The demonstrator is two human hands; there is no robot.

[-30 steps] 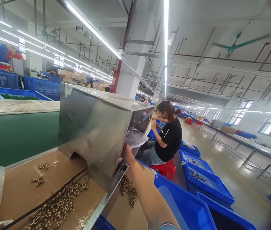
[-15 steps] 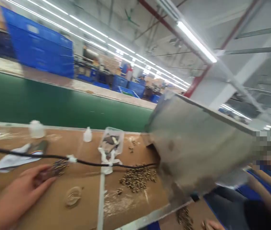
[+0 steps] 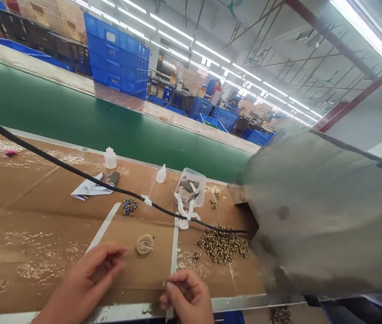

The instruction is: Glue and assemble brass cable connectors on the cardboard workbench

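My left hand (image 3: 87, 281) hovers low over the brown tabletop near its front edge, thumb and fingers apart with nothing visible between them. To its right, my right hand (image 3: 190, 294) is closed in a pinch at the table's edge, on a small dark bit too tiny to name. Between and beyond the hands lies a small round clear dish (image 3: 144, 245) with a thin pale stick across it. Farther back sits a little cluster of blue and gold pieces (image 3: 130, 207). A larger heap of small gold and dark pieces (image 3: 222, 244) lies right of the white tape strip.
A black cable (image 3: 59, 163) crosses above the table. Behind it stand two white bottles (image 3: 110, 158) and a clear plastic box (image 3: 191, 186) with dark scraps. A green conveyor belt (image 3: 110, 123) runs along the back. A large grey panel (image 3: 322, 216) blocks the right side.
My left hand has drawn back from the blue and gold cluster toward the front edge. My right hand now shows, pinching, at the table's edge. The view has turned left.
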